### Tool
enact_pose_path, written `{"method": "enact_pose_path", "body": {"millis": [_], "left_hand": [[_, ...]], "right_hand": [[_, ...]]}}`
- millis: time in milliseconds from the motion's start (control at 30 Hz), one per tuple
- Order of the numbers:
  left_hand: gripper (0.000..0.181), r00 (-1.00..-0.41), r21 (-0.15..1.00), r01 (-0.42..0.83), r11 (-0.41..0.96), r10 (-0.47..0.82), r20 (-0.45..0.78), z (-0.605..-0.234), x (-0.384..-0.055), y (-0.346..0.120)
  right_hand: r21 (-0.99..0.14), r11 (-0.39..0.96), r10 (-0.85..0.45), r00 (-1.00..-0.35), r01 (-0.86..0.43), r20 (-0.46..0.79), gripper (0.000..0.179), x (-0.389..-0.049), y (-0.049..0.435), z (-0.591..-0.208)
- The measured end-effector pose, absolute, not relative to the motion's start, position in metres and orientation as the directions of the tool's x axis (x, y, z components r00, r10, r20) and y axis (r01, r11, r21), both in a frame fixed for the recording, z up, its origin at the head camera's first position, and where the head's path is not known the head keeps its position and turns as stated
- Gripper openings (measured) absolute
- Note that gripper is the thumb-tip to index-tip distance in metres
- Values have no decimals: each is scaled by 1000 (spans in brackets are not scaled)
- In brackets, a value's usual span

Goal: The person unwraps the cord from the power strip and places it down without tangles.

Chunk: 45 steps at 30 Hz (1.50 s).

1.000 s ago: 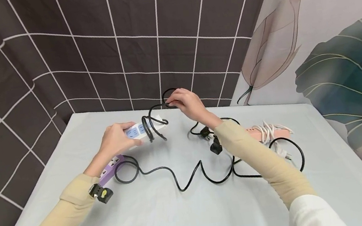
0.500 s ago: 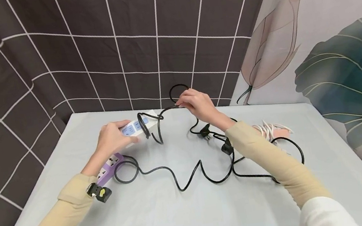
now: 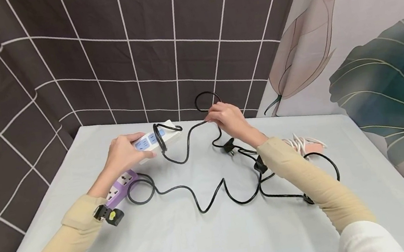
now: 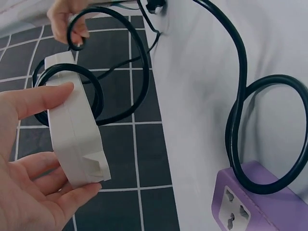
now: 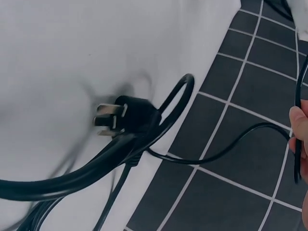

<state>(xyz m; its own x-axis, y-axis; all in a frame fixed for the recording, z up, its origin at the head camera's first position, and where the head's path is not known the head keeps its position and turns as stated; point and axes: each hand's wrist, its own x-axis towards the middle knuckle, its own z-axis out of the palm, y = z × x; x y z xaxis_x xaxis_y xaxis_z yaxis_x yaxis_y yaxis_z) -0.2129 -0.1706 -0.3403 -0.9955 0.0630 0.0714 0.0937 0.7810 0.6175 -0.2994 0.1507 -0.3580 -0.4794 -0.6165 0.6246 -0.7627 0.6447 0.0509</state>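
My left hand [image 3: 125,150] grips a white power strip [image 3: 170,132] with blue sockets, thumb on one side and fingers on the other. Black cord [image 4: 98,91] loops around the strip's far end. Out to the right, my right hand [image 3: 229,118] pinches that black cord [image 3: 188,138], which sags between both hands. A free loop of it stands up behind the right hand. In the right wrist view, the cord's black three-pin plug [image 5: 137,115] shows near the table's back edge. Below my left hand lies a purple power strip [image 3: 119,189], partly hidden by the wrist.
A pink power strip [image 3: 313,147] wrapped in white cord lies at the right, partly behind my right forearm. Black cord [image 3: 202,210] from the purple strip winds across the white table [image 3: 188,248]. A dark tiled backdrop [image 3: 154,63] rises behind the table.
My right hand has moved right and slightly down, drawing cord away from the white strip. Fewer coils hang on the strip now. My left hand has shifted slightly left with the strip.
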Motion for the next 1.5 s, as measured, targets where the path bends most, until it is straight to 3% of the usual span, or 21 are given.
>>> {"method": "enact_pose_path", "body": {"millis": [767,1167,1500], "left_hand": [[66,-953,609,251,753,302,20,-336,-210,-177],[69,-921,628,293,721,388,-17,-331,-208,-173],[68,-889,559,366,744,457,-26,-331,-211,-174]], "right_hand": [[45,775,-532,-614,-630,583,15,-315,143,-351],[69,797,-516,-618,-600,592,15,-324,135,-345],[53,822,-458,-603,-568,653,21,-325,137,-336]]}}
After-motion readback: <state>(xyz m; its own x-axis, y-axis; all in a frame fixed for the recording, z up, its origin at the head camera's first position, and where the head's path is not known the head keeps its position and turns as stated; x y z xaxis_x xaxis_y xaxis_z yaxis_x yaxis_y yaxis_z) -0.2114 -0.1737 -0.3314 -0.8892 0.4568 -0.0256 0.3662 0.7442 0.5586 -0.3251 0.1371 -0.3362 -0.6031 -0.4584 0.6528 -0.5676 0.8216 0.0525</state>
